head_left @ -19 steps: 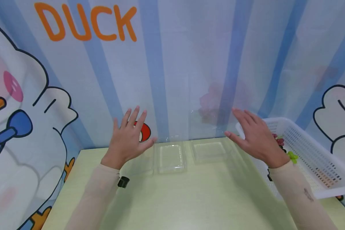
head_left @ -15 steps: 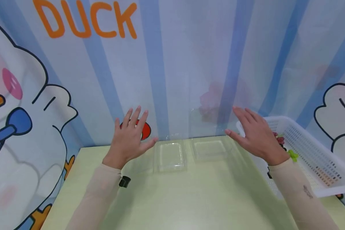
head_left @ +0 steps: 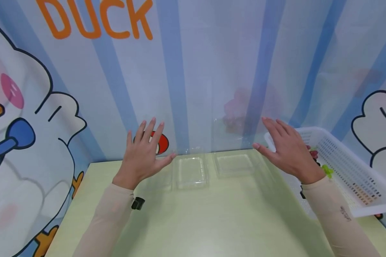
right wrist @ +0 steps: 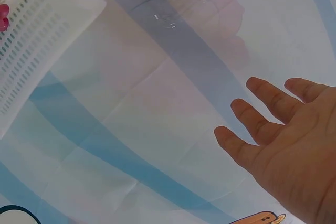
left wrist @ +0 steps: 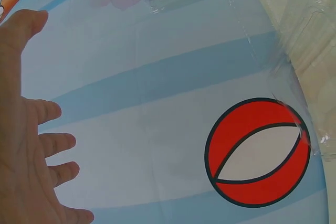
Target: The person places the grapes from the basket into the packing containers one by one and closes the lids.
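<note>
My left hand (head_left: 140,160) hovers over the back left of the table with its fingers spread and nothing in it. My right hand (head_left: 291,151) is likewise raised, fingers extended, in front of the near-left side of a white perforated basket (head_left: 347,153). Between the hands, two clear plastic boxes with raised lids stand at the table's back edge: a left box (head_left: 191,173) and a right box (head_left: 234,165). Inside the basket lie a dark red cluster (head_left: 313,154) and a bright green piece (head_left: 327,171), partly hidden by my right hand and wrist. In both wrist views, the palms hold nothing.
A pale yellow-green table (head_left: 212,221) spreads under both arms. Directly behind it hangs a blue and white striped curtain (head_left: 196,71) printed with ducks and a red ball (left wrist: 257,153). The basket reaches over the table's right side.
The head view has tilted slightly, so the backdrop and table sit a little higher in it. Both hands stay raised in nearly the same place, and the boxes and basket have not moved.
</note>
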